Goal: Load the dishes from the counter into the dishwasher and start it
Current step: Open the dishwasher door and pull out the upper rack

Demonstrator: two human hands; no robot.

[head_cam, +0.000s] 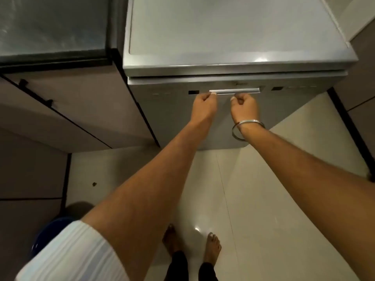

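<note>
Now both hands, left hand and right hand, are curling their fingers under the dishwasher handle (door closed), gripping it.

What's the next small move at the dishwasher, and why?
Probably pull the handle outward and down to open the door. The left hand and right hand are both curled at the handle, the door looks shut, and no dishes are in view yet.
</note>
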